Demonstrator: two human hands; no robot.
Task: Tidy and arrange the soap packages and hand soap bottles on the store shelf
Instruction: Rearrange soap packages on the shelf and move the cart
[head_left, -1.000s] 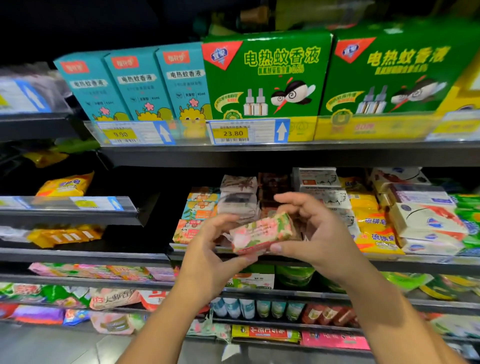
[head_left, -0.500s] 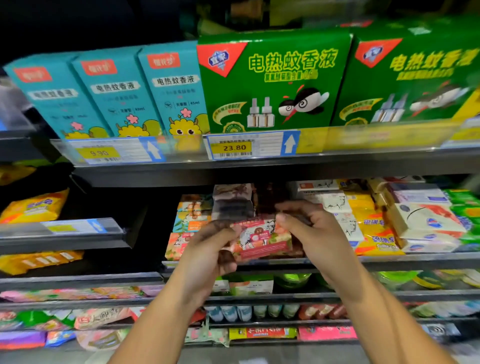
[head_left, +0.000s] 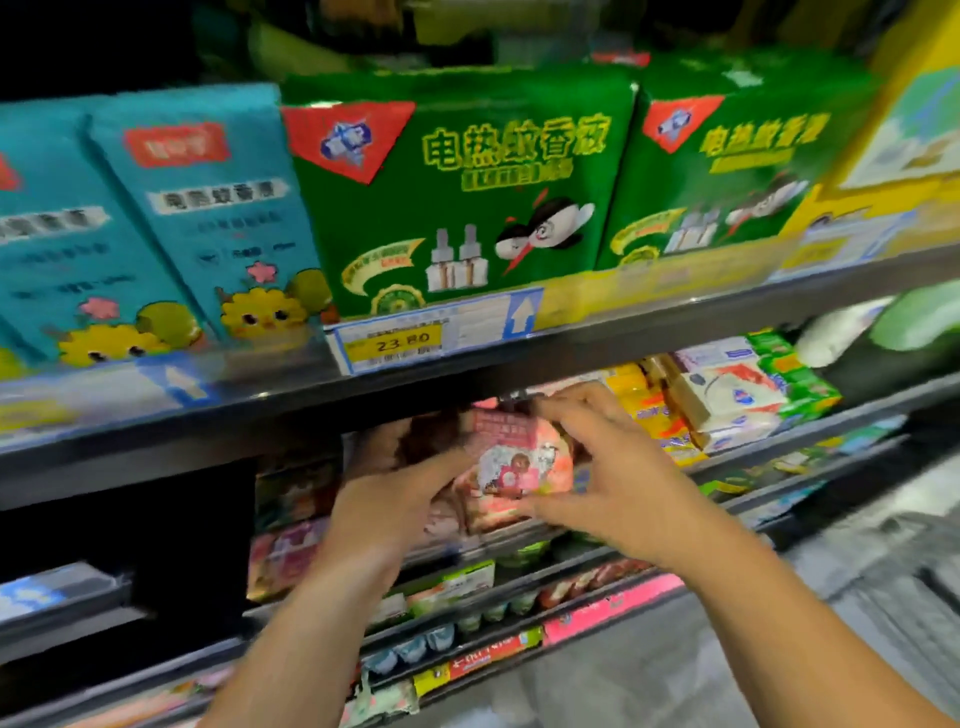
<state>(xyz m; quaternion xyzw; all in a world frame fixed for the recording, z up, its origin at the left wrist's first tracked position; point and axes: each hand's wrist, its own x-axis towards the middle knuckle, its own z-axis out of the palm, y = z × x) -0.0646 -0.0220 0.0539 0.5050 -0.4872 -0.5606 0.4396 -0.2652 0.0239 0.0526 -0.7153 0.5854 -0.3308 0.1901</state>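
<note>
A pink soap package (head_left: 511, 467) with a small picture on its face stands upright at the front of the middle shelf (head_left: 779, 449). My left hand (head_left: 395, 493) grips its left side, fingers curled behind it. Its right side and top are pinched by my right hand (head_left: 613, 478), thumb below and fingers above. Stacks of yellow and white soap packages (head_left: 717, 405) lie to the right on the same shelf. More pink packages (head_left: 291, 551) sit lower left. The view is blurred.
The shelf above carries green boxes (head_left: 457, 192) and teal boxes (head_left: 208, 218) behind a price rail (head_left: 395, 340), close over my hands. Lower shelves hold small bottles (head_left: 415, 647) and flat packets. Grey floor (head_left: 675, 670) shows at the lower right.
Both hands have carried the pink package forward and up into the middle shelf, turning it upright. The camera has moved closer and tilted.
</note>
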